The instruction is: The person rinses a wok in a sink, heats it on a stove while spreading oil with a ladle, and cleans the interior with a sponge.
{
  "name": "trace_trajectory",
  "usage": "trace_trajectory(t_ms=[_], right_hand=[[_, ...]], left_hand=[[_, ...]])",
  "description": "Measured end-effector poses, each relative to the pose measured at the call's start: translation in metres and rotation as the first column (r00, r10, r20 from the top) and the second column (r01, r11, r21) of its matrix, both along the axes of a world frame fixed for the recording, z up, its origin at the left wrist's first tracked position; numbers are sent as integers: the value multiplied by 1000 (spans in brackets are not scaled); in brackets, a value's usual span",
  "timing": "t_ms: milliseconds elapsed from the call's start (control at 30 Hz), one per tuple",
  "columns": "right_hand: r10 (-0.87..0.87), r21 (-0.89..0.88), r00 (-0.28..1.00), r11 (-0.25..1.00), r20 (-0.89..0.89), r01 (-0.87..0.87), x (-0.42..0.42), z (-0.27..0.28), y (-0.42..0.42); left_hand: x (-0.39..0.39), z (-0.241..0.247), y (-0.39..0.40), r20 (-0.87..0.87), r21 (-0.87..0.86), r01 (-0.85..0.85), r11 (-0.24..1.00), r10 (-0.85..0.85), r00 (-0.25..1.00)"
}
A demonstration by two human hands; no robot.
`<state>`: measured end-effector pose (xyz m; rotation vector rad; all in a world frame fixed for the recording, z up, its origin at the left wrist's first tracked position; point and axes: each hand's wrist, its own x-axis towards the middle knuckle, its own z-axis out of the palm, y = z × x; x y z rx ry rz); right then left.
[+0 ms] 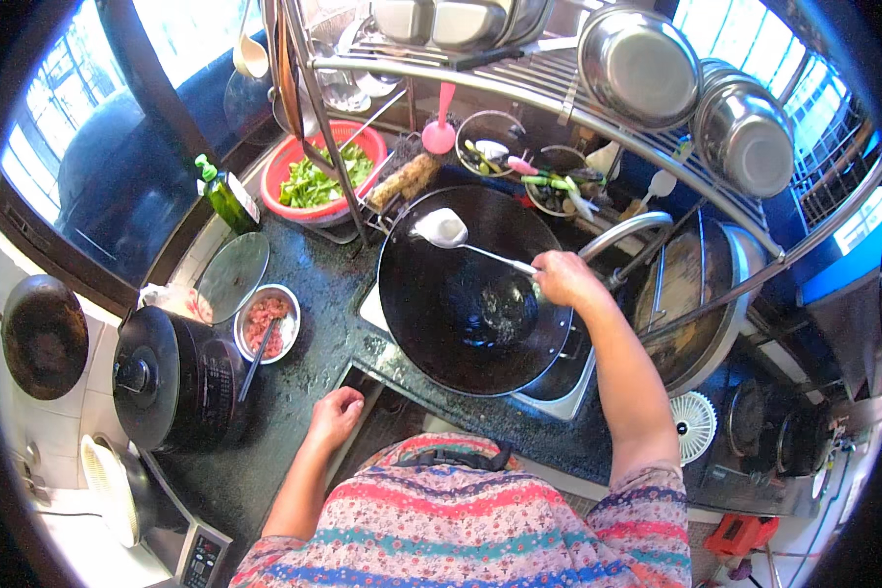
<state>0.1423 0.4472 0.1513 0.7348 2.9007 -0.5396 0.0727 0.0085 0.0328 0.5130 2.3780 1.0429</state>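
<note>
My right hand [569,279] grips the handle of a metal wok ladle [442,228]. Its bright head is over the far left part of a large black wok [434,316], which sits on a cooktop [577,389]. A little shiny liquid lies in the wok's bottom. At the counter's front edge rests my left hand [336,417], fingers loosely curled and holding nothing that I can see. Beyond it is a metal bowl [292,339] of raw minced meat [263,323], with chopsticks [258,360] leaning in it.
Left of the bowl stand a black electric cooker [147,378] and a glass lid [234,275]. A green pump bottle [228,195] is near a red basket [272,184] of chopped greens [320,176]. Above the wok's far side runs a metal rack [485,77] with steel basins [638,66].
</note>
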Motion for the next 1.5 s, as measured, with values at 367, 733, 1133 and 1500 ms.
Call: trace_trajectory(t_ms=[367, 733, 1133, 1500], right_hand=[[-24, 104, 985, 995, 170, 6, 72, -4, 33], [-7, 281, 813, 940, 582, -193, 140, 60, -4], [-111, 343, 940, 939, 323, -7, 37, 10, -20], [253, 515, 966, 836, -57, -189, 22, 56, -75]], left_hand=[[-12, 6, 18, -37, 22, 38, 999, -37, 999], [-30, -4, 32, -150, 66, 151, 986, -139, 979], [-170, 49, 123, -620, 144, 154, 978, -32, 784], [-202, 104, 239, -598, -479, -71, 875, -265, 756]])
